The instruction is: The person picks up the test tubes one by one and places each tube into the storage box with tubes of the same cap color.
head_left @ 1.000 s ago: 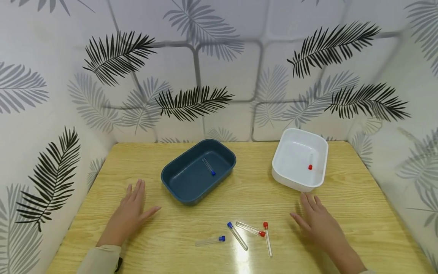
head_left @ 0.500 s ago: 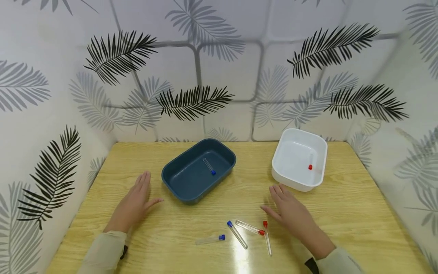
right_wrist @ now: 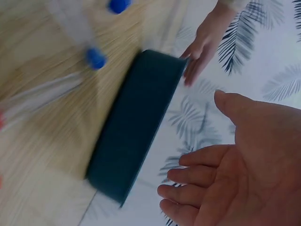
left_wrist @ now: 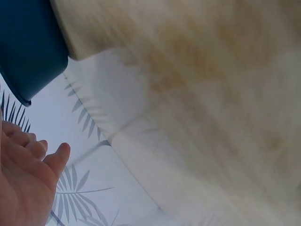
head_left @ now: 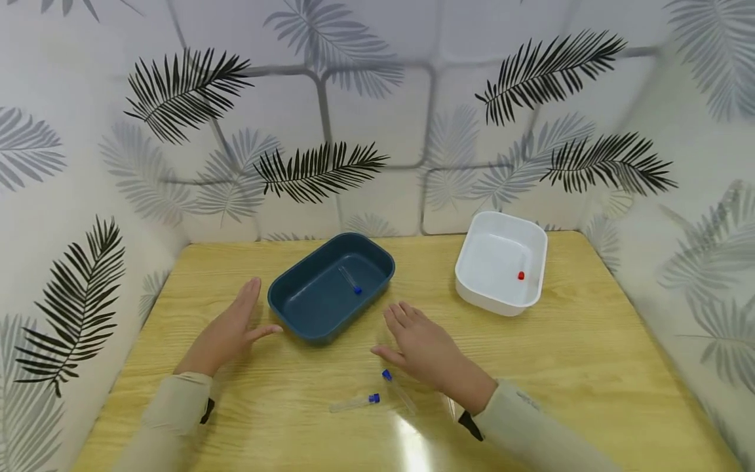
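Observation:
My left hand [head_left: 227, 335] hovers beside the left end of a dark blue basin [head_left: 291, 320], fingers extended, thumb pointing at its rim, holding nothing. My right hand [head_left: 426, 344] is over the table just in front of that basin's right side, fingers straight and the palm bare in the right wrist view. Below the right hand lie two blue-capped test tubes, one slanted [head_left: 401, 393] and one nearly level [head_left: 354, 404]. A clear tube [head_left: 451, 408] peeks out under the right wrist; the red-capped tubes are mostly hidden there. Inside the basin rests another blue-capped tube [head_left: 350, 280].
A white basin [head_left: 492, 303] stands at the back right, with a red-capped tube [head_left: 522, 275] in it. The wooden table [head_left: 590, 367] meets a leaf-patterned backdrop [head_left: 389, 118] behind and at both sides.
My right hand has swept left from in front of the white basin towards the dark blue one, now covering the red-capped tubes. The left hand has shifted slightly, closer to the dark basin.

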Motion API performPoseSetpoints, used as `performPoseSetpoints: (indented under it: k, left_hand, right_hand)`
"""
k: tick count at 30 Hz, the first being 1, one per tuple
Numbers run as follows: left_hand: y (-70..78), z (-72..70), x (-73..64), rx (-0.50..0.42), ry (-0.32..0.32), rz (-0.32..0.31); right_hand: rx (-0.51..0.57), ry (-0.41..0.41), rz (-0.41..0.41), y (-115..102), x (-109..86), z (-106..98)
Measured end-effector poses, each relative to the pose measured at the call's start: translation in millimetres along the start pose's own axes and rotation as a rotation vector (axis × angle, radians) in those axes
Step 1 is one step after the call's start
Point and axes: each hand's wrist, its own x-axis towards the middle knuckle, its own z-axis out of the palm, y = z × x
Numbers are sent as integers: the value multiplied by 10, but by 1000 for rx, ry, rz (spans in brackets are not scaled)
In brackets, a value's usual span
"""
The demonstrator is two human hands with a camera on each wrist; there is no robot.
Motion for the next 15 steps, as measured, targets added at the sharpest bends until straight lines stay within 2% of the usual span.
performPoseSetpoints:
  k: [4,7,11,15]
  left_hand:
    - [-47,-29,28,-1,-41,-26]
    - [-67,-39,46,-13,-72,-38]
    - [-87,-40,95,-33,-97,-24]
    - [-72,-11,163,-66,-123,-6]
  right_hand:
    - [-21,-45,-42,-240,205,-28]
    - [-52,-74,-41,-350,346,5]
    - [-103,-65,8,-418,504,93]
    - [-143,-58,55,-473,579,176]
